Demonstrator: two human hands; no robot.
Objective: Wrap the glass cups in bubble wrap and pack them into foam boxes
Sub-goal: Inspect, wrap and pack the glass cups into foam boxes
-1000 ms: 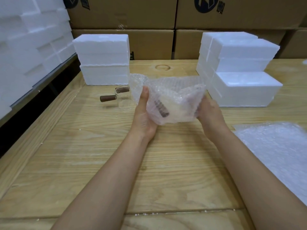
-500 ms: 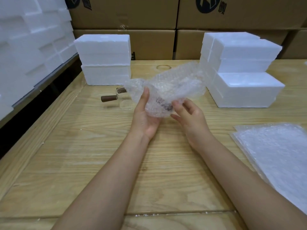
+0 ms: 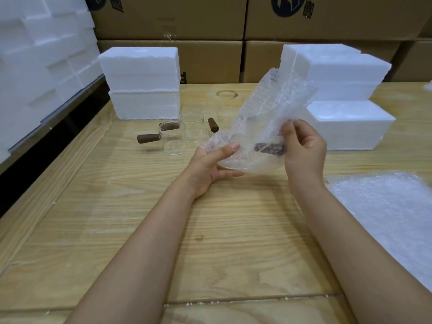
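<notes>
Landmark = two-high foam box stack (image 3: pixel 142 83), sitting at the back-left of the table (image 3: pixel 140 230).

Both hands are working in the air, right of that stack and nearer the camera. Left hand (image 3: pixel 210 164) is gripping the lower-left edge of the bubble wrap sheet (image 3: pixel 268 108), thumb on top and fingers underneath. Right hand (image 3: pixel 304 148) is pinching the sheet's right side with curled fingers, right beside the brown handle (image 3: pixel 270 148) showing through the plastic. So the wrapped cup is sitting inside the sheet between the two hands, but the bubbles are hiding its glass body. The sheet's free flap is sticking up and leaning right.

Loose cups are standing on the table just in front of the stack's right corner. The near cup (image 3: pixel 171 140) is pointing its handle left and the second cup (image 3: pixel 194 127) is standing just behind it. There's possibly a third further right, too faint to confirm.

Stepped foam boxes (image 3: pixel 350 127) are sitting well right of the stack, beyond the hands. Spare wrap pile (image 3: pixel 392 218) is lying far right of the stack, near the camera. Cardboard cartons (image 3: pixel 175 17) are standing behind the stack, with more foam blocks (image 3: pixel 42 54) piling up left of it
</notes>
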